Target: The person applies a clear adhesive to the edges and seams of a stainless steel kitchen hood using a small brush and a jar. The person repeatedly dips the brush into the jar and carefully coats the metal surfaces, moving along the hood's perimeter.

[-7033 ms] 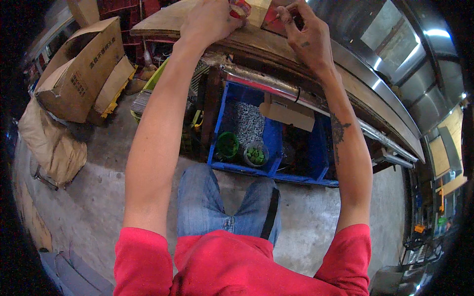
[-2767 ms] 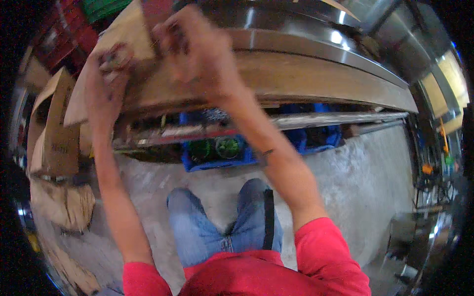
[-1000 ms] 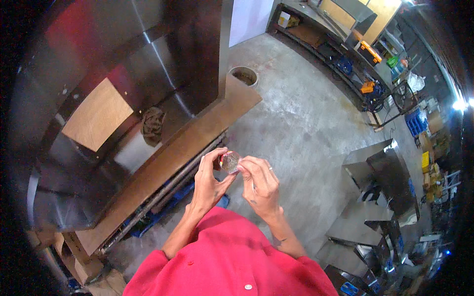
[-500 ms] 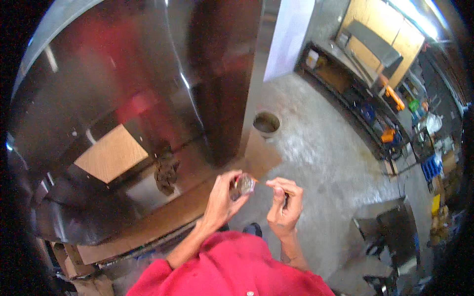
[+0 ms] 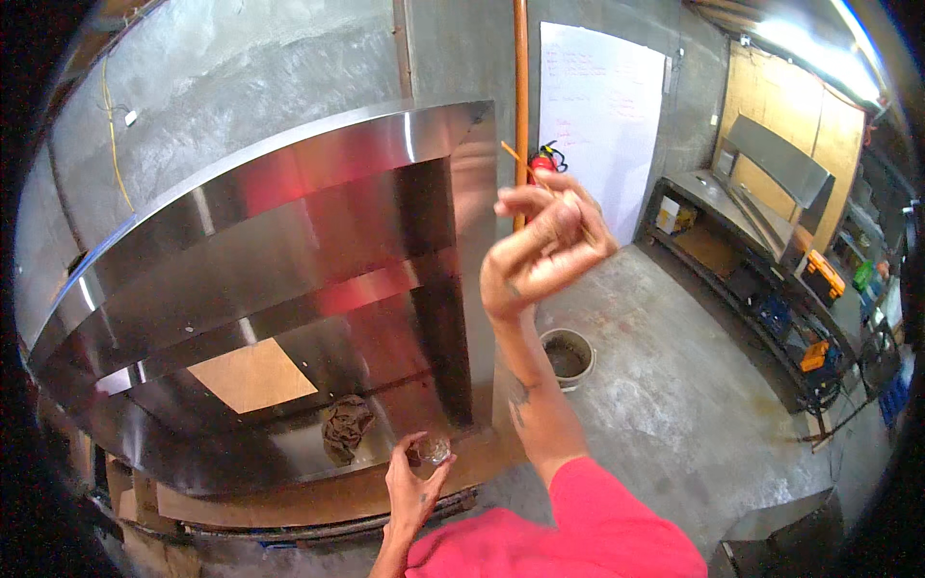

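Observation:
My left hand (image 5: pixel 412 489) is curled around a small clear glass container (image 5: pixel 435 450), held low near the edge of the steel structure. Raised high in front of me, my right hand (image 5: pixel 551 246) pinches a thin orange-brown stick (image 5: pixel 519 161) that points up and left, with its far end beside the upright of a large shiny stainless-steel structure (image 5: pixel 318 217). Whether the stick ends in bristles is too small to tell. Inside the structure lie a crumpled brown cloth (image 5: pixel 347 429) and a flat wood-coloured panel (image 5: pixel 253 376).
An orange pipe (image 5: pixel 521 58) runs up the wall behind, near a red fire extinguisher (image 5: pixel 545 162) and a white board (image 5: pixel 599 116). A bucket (image 5: pixel 568 358) stands on the concrete floor. A workbench (image 5: pixel 742 231) with shelves and tools lines the right side.
My right hand has risen with the stick, away from the glass container and toward the steel upright. My left hand has moved lower in view, still holding the container. The view has tilted up.

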`<state>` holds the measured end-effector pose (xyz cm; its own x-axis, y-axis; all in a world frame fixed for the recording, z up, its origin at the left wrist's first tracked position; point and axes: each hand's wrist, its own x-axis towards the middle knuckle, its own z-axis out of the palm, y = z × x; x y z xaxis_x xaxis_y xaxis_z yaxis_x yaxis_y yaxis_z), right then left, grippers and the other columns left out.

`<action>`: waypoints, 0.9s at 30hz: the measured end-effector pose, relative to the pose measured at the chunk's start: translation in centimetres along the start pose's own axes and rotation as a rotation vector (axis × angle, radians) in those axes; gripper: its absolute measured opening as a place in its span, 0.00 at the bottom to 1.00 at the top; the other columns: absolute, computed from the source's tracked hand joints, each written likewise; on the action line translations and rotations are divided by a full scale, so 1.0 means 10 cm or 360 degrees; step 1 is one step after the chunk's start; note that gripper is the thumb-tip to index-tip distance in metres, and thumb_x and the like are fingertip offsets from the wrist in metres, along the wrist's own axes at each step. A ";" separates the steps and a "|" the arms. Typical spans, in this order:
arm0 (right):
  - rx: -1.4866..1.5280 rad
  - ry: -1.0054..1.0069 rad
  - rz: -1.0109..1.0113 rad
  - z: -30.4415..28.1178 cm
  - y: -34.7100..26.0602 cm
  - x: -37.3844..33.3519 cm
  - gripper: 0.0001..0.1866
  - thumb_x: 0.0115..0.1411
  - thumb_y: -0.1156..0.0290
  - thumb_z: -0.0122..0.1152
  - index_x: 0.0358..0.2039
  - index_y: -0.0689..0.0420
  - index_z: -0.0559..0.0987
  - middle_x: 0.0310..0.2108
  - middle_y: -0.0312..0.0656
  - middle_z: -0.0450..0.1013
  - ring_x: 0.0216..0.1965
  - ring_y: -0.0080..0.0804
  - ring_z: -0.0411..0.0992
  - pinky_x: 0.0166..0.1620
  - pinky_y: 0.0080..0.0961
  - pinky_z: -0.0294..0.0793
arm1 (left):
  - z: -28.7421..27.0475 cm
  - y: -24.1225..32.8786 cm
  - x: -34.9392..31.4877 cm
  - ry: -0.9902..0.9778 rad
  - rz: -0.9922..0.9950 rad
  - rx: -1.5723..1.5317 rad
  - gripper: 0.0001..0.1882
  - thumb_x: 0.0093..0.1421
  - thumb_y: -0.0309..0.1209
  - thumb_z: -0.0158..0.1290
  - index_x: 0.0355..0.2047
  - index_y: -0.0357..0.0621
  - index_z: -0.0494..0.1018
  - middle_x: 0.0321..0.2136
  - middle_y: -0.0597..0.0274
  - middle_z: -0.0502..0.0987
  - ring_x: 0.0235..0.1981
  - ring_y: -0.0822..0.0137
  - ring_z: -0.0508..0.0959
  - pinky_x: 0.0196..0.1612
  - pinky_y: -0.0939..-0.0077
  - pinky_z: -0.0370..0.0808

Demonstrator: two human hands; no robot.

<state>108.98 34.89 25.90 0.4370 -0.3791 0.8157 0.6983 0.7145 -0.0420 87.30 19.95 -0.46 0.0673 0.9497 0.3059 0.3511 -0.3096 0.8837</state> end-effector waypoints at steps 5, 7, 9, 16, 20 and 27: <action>0.0237 0.0224 0.0138 0.37 0.32 0.12 0.07 0.81 0.72 0.39 0.51 0.63 0.58 0.48 0.58 0.72 0.30 0.34 0.83 0.31 0.23 0.88 | 0.11 0.17 -0.11 0.0193 -0.0121 0.0141 0.34 0.55 0.34 0.76 0.57 0.37 0.73 0.46 0.48 0.81 0.43 0.57 0.81 0.48 0.63 0.79; 0.0279 0.0217 0.0117 0.43 0.31 0.16 0.07 0.81 0.72 0.39 0.50 0.63 0.58 0.49 0.58 0.71 0.29 0.34 0.83 0.31 0.24 0.88 | 0.15 0.16 -0.17 0.0257 -0.0133 0.0159 0.34 0.54 0.34 0.77 0.57 0.37 0.73 0.46 0.48 0.81 0.43 0.57 0.81 0.49 0.63 0.79; 0.0471 0.0202 0.0171 0.47 0.39 0.10 0.09 0.79 0.76 0.44 0.54 0.60 0.59 0.52 0.56 0.68 0.31 0.33 0.81 0.34 0.24 0.86 | 0.19 0.12 -0.19 0.0304 -0.0095 0.0213 0.34 0.54 0.34 0.77 0.57 0.36 0.73 0.45 0.48 0.81 0.43 0.56 0.82 0.49 0.62 0.79; 0.0508 0.0173 0.0144 0.51 0.50 0.06 0.10 0.78 0.77 0.45 0.56 0.59 0.59 0.52 0.56 0.69 0.30 0.31 0.80 0.34 0.23 0.86 | 0.22 0.15 -0.24 0.0376 -0.0044 0.0248 0.34 0.54 0.33 0.77 0.56 0.36 0.73 0.45 0.50 0.81 0.42 0.59 0.81 0.48 0.65 0.79; 0.0521 0.0187 0.0132 0.53 0.50 0.07 0.10 0.79 0.76 0.45 0.56 0.59 0.60 0.52 0.55 0.70 0.30 0.31 0.80 0.33 0.22 0.85 | 0.20 0.16 -0.26 0.0386 -0.0039 0.0337 0.34 0.54 0.33 0.76 0.56 0.36 0.72 0.46 0.50 0.81 0.42 0.60 0.81 0.47 0.65 0.79; 0.0537 0.0176 0.0128 0.54 0.51 0.04 0.10 0.78 0.76 0.46 0.56 0.59 0.60 0.52 0.54 0.71 0.30 0.31 0.80 0.33 0.22 0.85 | 0.21 0.14 -0.31 0.0365 -0.0107 0.0281 0.34 0.55 0.33 0.76 0.57 0.35 0.71 0.47 0.49 0.81 0.43 0.59 0.82 0.49 0.65 0.79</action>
<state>109.67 41.58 29.18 0.5543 -0.3618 0.7495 0.4411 0.8914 0.1041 89.58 16.68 -0.92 -0.1676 0.9258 0.3388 0.5061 -0.2141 0.8355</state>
